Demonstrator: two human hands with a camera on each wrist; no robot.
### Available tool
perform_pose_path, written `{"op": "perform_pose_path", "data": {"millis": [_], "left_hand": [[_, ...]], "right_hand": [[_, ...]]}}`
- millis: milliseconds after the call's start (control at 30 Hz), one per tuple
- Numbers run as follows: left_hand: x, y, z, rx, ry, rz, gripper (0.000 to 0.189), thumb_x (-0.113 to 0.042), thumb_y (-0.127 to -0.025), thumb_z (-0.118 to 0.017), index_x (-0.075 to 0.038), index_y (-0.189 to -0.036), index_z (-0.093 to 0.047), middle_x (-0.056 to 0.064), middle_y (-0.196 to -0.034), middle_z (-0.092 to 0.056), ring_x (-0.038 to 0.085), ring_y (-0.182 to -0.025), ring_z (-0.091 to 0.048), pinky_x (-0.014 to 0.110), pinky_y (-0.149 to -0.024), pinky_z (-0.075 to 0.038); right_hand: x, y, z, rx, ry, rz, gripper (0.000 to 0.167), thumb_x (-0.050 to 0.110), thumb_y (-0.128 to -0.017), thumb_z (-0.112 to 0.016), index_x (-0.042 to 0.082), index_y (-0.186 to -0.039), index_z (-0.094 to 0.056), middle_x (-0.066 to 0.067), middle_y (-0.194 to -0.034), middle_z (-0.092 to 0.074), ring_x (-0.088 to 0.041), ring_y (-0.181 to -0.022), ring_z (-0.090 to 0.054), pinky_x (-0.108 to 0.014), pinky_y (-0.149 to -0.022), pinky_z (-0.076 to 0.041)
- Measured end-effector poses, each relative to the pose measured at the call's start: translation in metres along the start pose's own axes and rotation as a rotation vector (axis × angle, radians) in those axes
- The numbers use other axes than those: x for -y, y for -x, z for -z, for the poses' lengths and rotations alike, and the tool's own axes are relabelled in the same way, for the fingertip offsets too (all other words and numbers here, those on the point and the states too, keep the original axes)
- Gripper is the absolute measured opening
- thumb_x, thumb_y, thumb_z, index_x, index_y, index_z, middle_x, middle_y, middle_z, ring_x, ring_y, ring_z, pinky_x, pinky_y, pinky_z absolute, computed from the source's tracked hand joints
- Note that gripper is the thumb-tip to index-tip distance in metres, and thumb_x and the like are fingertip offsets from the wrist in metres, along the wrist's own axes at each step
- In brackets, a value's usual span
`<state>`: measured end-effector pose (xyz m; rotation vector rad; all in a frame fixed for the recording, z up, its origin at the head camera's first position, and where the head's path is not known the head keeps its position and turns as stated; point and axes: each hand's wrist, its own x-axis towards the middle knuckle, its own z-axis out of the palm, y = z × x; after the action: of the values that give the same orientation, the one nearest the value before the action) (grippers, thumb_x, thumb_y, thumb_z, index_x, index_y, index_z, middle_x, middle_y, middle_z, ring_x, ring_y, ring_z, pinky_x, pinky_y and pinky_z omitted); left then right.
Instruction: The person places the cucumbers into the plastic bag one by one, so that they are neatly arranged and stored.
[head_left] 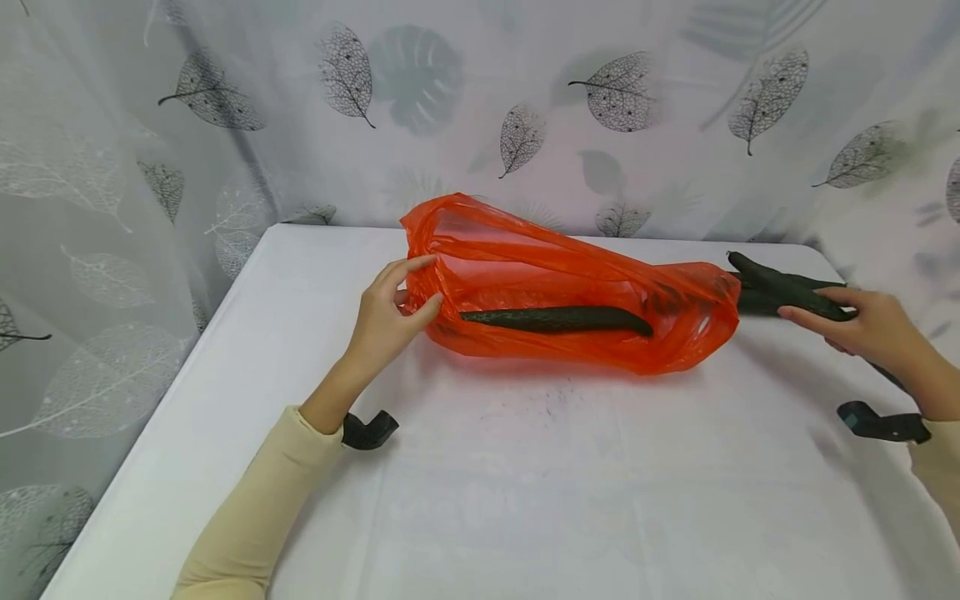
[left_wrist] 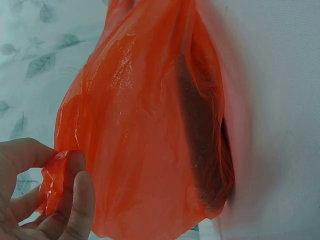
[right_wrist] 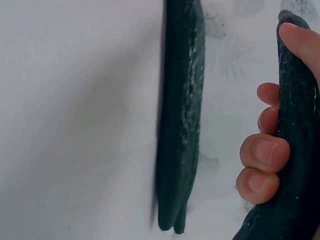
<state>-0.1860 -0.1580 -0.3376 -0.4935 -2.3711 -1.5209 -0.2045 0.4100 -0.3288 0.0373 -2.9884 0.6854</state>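
While gripped by the right hand (head_left: 873, 325), a cucumber (head_left: 787, 287), long axis slanting away leftward, left hand (head_left: 384, 312) pinching red bag (head_left: 540, 350).

Legible text: none. From my remote station I read no lettering, brand, number or sign in any of the three views on the crinkled, translucent orange-red plastic bag (left_wrist: 135, 135), the long, dark-green cucumbers (right_wrist: 181, 115), the flat white tabletop (head_left: 570, 483) or the pale grey leaf-printed backdrop (head_left: 465, 167).

A crumpled, translucent red-orange bag (head_left: 540, 262) lies with one long dark-green cucumber (head_left: 562, 320) lengthwise inside — at the bag's three o'clock, a second cucumber (head_left: 780, 285) slants, gripped, near two touching cucumbers (right_wrist: 180, 115).
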Motion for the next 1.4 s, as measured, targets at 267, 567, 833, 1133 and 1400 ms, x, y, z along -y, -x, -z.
{"op": "perform_pose_path", "data": {"millis": [267,567,833,1133,1400], "left_hand": [[-0.001,0.000,0.000,0.005,-0.003,0.005,0.047,-0.005,-0.089,-0.067,-0.002,-0.134,-0.055,0.016,-0.133,-0.052,0.035,-0.088,-0.069,0.016,-0.068,-0.053],[-0.002,0.000,0.000,0.005,-0.018,-0.001,0.046,-0.006,-0.090,-0.067,-0.002,-0.134,-0.055,0.016,-0.132,-0.053,0.036,-0.089,-0.069,0.015,-0.069,-0.051],[-0.003,0.000,0.000,0.006,-0.017,-0.005,0.046,-0.006,-0.090,-0.067,-0.002,-0.134,-0.055,0.016,-0.132,-0.053,0.036,-0.089,-0.069,0.017,-0.071,-0.053],[-0.002,0.001,0.001,0.002,-0.009,-0.018,0.046,-0.006,-0.090,-0.067,-0.002,-0.134,-0.055,0.017,-0.130,-0.053,0.036,-0.089,-0.069,0.021,-0.072,-0.055],[-0.003,0.002,0.001,0.000,-0.007,-0.027,0.046,-0.005,-0.090,-0.067,-0.001,-0.134,-0.054,0.017,-0.131,-0.053,0.035,-0.089,-0.069,0.023,-0.073,-0.056]], "right_hand": [[0.026,0.004,0.010,-0.002,0.018,0.020,0.023,0.040,-0.090,-0.068,0.023,-0.104,-0.062,-0.006,-0.055,-0.048,-0.019,-0.049,-0.043,-0.032,-0.048,-0.031],[0.057,0.007,0.021,-0.035,0.064,0.085,0.042,0.037,-0.087,-0.072,0.001,-0.108,-0.064,-0.006,-0.060,-0.050,-0.015,-0.050,-0.042,-0.029,-0.046,-0.033],[0.092,0.014,0.028,-0.037,0.080,0.149,0.044,0.035,-0.085,-0.075,0.000,-0.109,-0.065,-0.007,-0.064,-0.049,-0.014,-0.055,-0.040,-0.028,-0.049,-0.031],[0.122,0.018,0.024,-0.009,0.045,0.236,0.037,0.025,-0.082,-0.078,0.001,-0.108,-0.067,-0.005,-0.067,-0.054,-0.012,-0.055,-0.043,-0.025,-0.048,-0.035],[0.139,0.019,0.012,0.011,0.006,0.327,0.028,0.021,-0.080,-0.080,0.007,-0.103,-0.070,0.001,-0.066,-0.051,-0.013,-0.057,-0.044,-0.026,-0.050,-0.034]]}}
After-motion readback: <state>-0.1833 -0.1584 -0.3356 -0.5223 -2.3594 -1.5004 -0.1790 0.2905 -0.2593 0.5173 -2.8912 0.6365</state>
